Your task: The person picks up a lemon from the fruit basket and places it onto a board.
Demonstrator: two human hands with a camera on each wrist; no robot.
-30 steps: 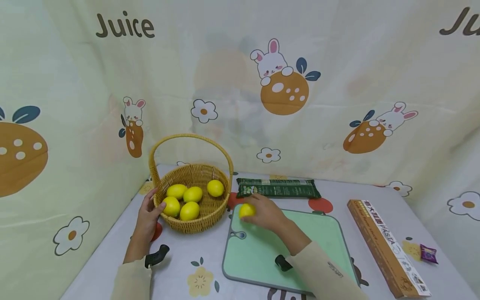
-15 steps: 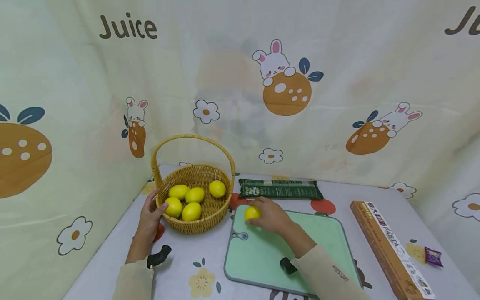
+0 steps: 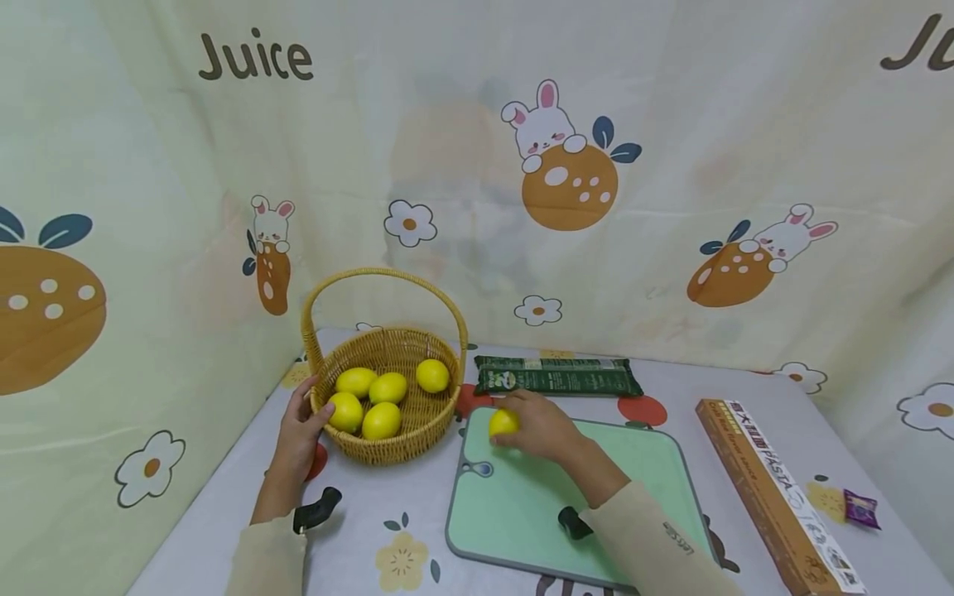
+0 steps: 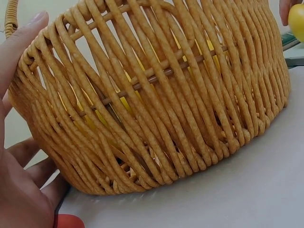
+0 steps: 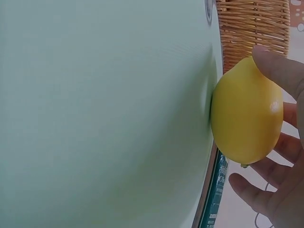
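My left hand (image 3: pixel 298 426) grips the left rim of a wicker basket (image 3: pixel 395 447), its thumb over the edge and its other fingers on the outer wall. Several yellow lemons (image 3: pixel 382 420) lie inside the basket. To the right, my right hand (image 3: pixel 544 426) holds another lemon (image 3: pixel 504 422) at the far left corner of a green cutting board (image 3: pixel 566 505). In the right wrist view, the thumb lies on one side of this lemon (image 5: pixel 247 111) and fingers are behind it. Its lower side is right at the board surface (image 5: pixel 104 114).
A dark green packet (image 3: pixel 559 377) lies behind the board. At the right is a long brown and white pasta box (image 3: pixel 778 497), with a small purple wrapped packet (image 3: pixel 861 508) beyond it. A printed curtain (image 3: pixel 447 273) hangs behind the table.
My right hand has shifted slightly to the right with the lemon over the board's corner. The left hand stays on the basket rim. The head view has turned a little.
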